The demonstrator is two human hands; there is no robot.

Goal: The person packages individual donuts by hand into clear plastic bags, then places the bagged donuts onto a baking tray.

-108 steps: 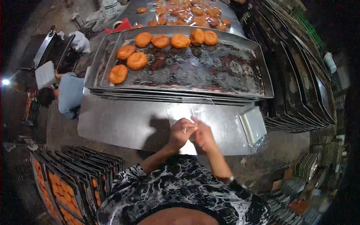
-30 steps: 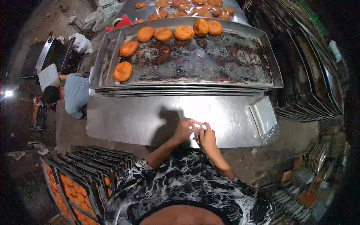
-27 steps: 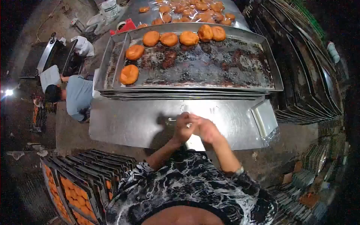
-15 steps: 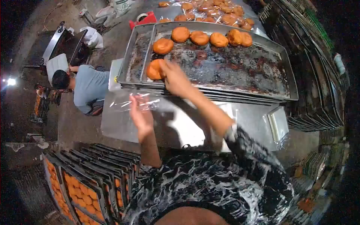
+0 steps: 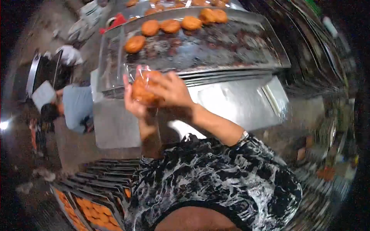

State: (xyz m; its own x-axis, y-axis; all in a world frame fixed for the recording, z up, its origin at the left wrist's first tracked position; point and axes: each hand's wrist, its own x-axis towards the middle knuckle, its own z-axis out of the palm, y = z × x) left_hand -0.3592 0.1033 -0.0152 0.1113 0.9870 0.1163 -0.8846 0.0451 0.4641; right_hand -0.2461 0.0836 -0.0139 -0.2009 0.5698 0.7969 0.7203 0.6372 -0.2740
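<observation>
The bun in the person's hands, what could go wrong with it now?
The bun might slip and drop onto the metal table, since it is held up between the left hand and right hand. The clear plastic is right by the bun, so it could snag or tear.

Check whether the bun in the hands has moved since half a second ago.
Yes, toward the person: the bun was inside the tray; now, between the left hand and right hand, it overlaps the tray's near rim in this view.
</observation>
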